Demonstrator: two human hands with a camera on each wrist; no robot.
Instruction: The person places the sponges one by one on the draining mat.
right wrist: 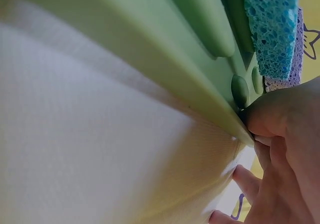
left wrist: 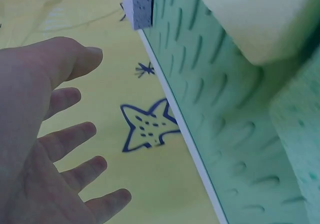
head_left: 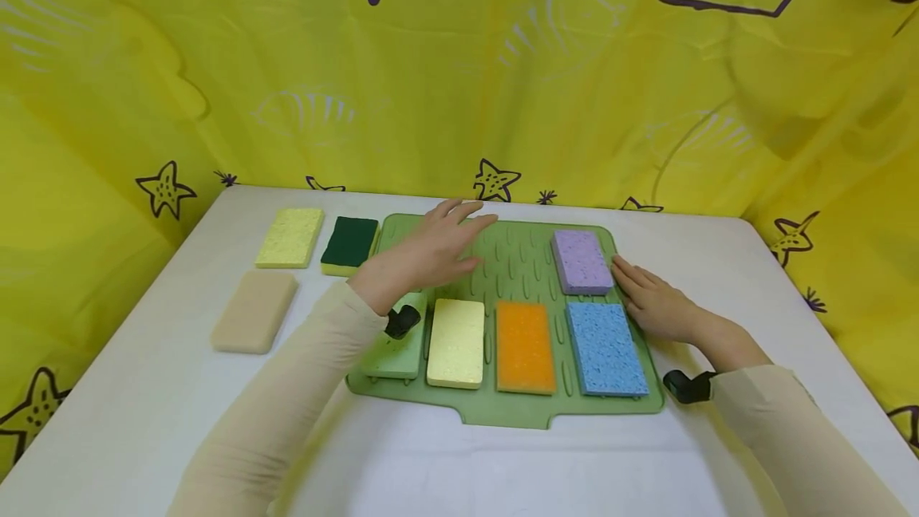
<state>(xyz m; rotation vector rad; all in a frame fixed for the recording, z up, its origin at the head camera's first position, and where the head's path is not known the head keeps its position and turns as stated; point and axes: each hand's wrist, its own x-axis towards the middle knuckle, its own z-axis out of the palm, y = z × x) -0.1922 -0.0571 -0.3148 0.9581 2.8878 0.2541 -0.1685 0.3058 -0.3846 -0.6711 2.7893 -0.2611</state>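
A green ribbed mat point(head_left: 510, 262) lies on the white table. My left hand point(head_left: 434, 250) hovers over its far left part, fingers spread and holding nothing; the left wrist view shows the same spread fingers. At the mat's right edge rests my right hand point(head_left: 656, 305), thumb at the rim and the other fingers reaching along the side. Nearest that hand are a purple sponge point(head_left: 583, 263) and a blue sponge point(head_left: 608, 349). Along the mat's near side sit an orange sponge point(head_left: 525, 348), a pale yellow sponge point(head_left: 455, 344) and a light green sponge point(head_left: 393, 356), partly covered by my left wrist.
Left of the mat lie a yellow sponge point(head_left: 290, 238), a dark green-topped scrub sponge point(head_left: 350, 242) close to the mat's corner, and a beige sponge point(head_left: 254, 312). A yellow patterned curtain point(head_left: 431, 86) hangs behind the table point(head_left: 459, 469).
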